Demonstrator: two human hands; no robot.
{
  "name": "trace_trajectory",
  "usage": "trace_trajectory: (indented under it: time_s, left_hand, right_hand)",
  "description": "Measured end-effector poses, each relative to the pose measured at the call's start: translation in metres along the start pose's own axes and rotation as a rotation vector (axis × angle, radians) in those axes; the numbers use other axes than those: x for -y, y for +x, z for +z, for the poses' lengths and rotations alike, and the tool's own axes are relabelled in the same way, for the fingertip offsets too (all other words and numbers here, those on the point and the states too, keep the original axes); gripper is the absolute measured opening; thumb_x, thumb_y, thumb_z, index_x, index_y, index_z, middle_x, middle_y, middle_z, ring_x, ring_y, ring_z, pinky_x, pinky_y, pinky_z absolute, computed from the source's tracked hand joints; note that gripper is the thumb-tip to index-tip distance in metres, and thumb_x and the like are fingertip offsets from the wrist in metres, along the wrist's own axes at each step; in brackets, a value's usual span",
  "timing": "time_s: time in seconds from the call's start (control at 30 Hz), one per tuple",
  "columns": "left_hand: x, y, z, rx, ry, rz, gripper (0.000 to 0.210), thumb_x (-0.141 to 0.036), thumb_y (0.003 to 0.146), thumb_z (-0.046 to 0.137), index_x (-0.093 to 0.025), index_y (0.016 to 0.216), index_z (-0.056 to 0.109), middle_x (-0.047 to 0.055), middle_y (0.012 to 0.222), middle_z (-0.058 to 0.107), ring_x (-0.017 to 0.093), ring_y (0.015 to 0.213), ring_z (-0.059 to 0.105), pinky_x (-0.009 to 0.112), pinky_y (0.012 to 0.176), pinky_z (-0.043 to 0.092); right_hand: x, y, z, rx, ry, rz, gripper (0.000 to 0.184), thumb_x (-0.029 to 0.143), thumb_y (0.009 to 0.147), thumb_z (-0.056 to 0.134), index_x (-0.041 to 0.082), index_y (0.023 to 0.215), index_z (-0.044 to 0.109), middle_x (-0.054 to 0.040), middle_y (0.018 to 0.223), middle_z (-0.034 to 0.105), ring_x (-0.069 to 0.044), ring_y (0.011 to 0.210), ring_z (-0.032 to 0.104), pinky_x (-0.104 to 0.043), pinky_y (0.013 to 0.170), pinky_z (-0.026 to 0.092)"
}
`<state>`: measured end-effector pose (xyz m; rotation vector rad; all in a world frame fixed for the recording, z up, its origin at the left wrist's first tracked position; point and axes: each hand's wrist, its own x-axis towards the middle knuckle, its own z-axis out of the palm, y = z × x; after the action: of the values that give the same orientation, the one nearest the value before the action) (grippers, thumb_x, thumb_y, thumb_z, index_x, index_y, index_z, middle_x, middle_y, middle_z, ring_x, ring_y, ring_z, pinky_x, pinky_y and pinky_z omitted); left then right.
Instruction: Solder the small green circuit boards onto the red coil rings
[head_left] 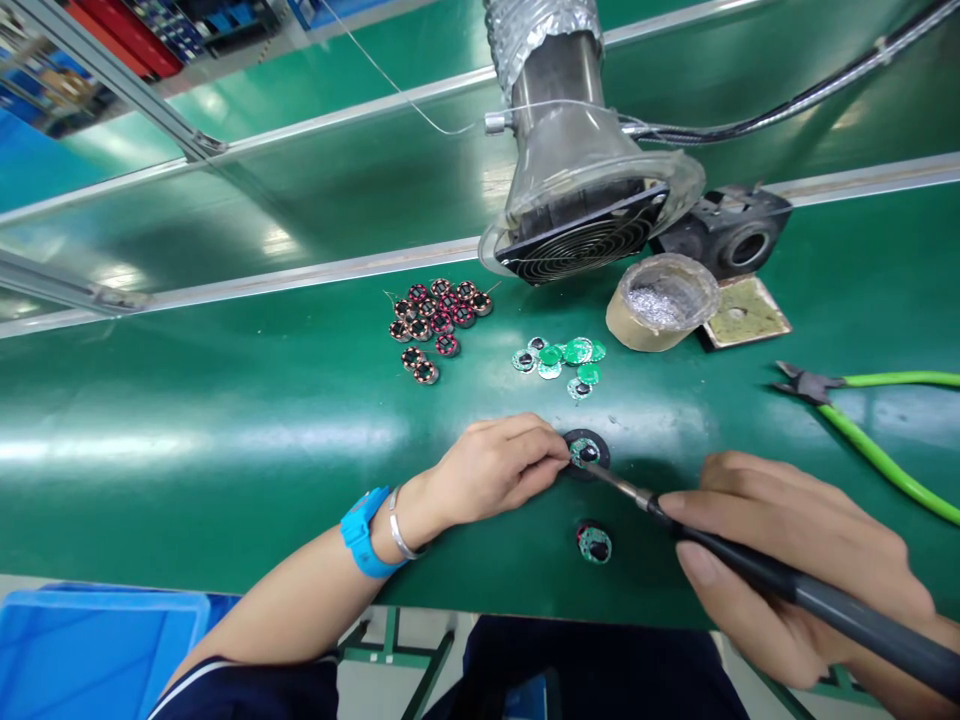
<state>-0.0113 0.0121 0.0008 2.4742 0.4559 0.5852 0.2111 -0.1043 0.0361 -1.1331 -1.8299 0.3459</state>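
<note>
My right hand (795,550) grips a soldering iron (757,570) like a pen. The iron's tip meets a small round green circuit board (586,453) seated in a black ring-shaped base (600,440). At the left edge of that board, my left hand (502,465) has its fingertips pinched together; what lies between them is too small to make out. Closer to me, a second round board (595,543) with a black blob and a bit of red at its side rests on the green table (262,480).
Behind are several copper-wound coils (442,310) and several loose green boards (577,352). A fume extractor hood (585,220) hangs over a tub of solder scraps (660,305), a sponge tray (746,312) and an iron stand (731,235). Green-handled cutters (814,385) lie right.
</note>
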Motion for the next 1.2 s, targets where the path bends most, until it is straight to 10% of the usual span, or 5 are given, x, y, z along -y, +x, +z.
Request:
trace_trajectory:
  time_s: [1.2]
  left_hand:
    - [-0.001, 0.0, -0.001, 0.005, 0.097, 0.029, 0.009, -0.02, 0.095, 0.052, -0.018, 0.096, 0.06, 0.001, 0.087, 0.07, 0.01, 0.075, 0.064, 0.019, 0.066, 0.051]
  right_hand:
    - [-0.02, 0.006, 0.024, -0.07, -0.091, -0.01, 0.046, 0.002, 0.084, 0.057, 0.018, 0.127, 0.057, -0.0002, 0.077, 0.064, -0.011, 0.064, 0.058, -0.027, 0.058, 0.051]
